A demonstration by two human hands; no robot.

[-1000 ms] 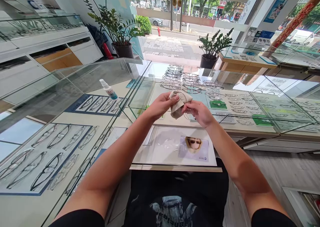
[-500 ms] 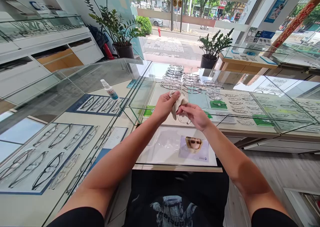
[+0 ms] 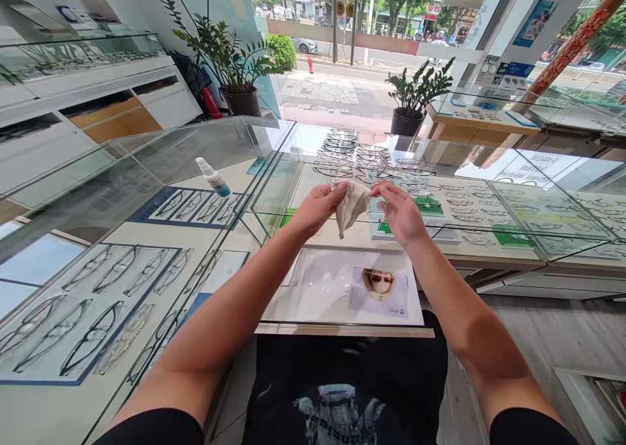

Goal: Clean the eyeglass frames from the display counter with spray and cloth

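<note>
One beige cloth (image 3: 350,208) hangs above the glass table (image 3: 345,330); we grip it in our left hand (image 3: 319,205), thumb pressed on top. With our right hand (image 3: 400,211) we pinch what look like thin glasses (image 3: 377,205) – mostly hidden – at the cloth's right edge. A spray bottle (image 3: 213,177) stands on our left; a purple leaflet (image 3: 378,292) lies nearer to us.

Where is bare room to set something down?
The white panel looks bare between the left forearm and lilac printed photo card. Crowded: around the beige serrated cloth between left hand and right hand, and beyond, under glass, rows of thin eyeglasses.
</note>
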